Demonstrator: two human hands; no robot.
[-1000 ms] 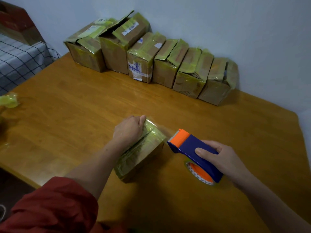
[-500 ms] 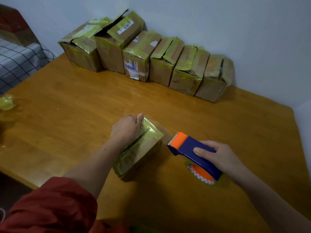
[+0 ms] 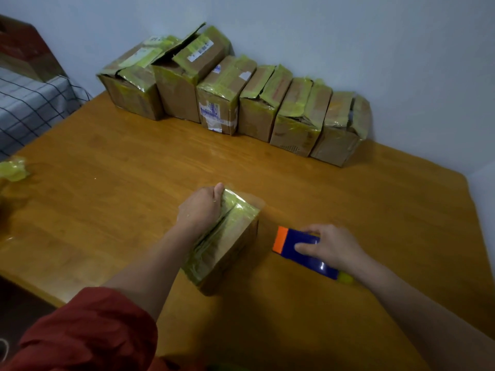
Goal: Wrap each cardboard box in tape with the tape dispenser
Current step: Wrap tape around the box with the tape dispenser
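A small cardboard box [image 3: 230,245] with yellowish tape over its top lies on the wooden table [image 3: 107,183] in front of me. My left hand [image 3: 199,207] grips its far left top edge, fingers curled over it. To the right, my right hand [image 3: 330,246] holds the blue and orange tape dispenser [image 3: 300,247] low on the table, just right of the box. The tape roll is mostly hidden under the dispenser and my hand.
Several taped cardboard boxes [image 3: 233,103] stand in a row against the wall at the back of the table. A crumpled wad of yellow tape [image 3: 13,170] lies at the left edge. A checked cloth [image 3: 29,105] covers furniture at the left.
My right hand has tipped the dispenser down flat toward the table, so its orange roll is no longer visible. My left hand keeps its hold on the box.
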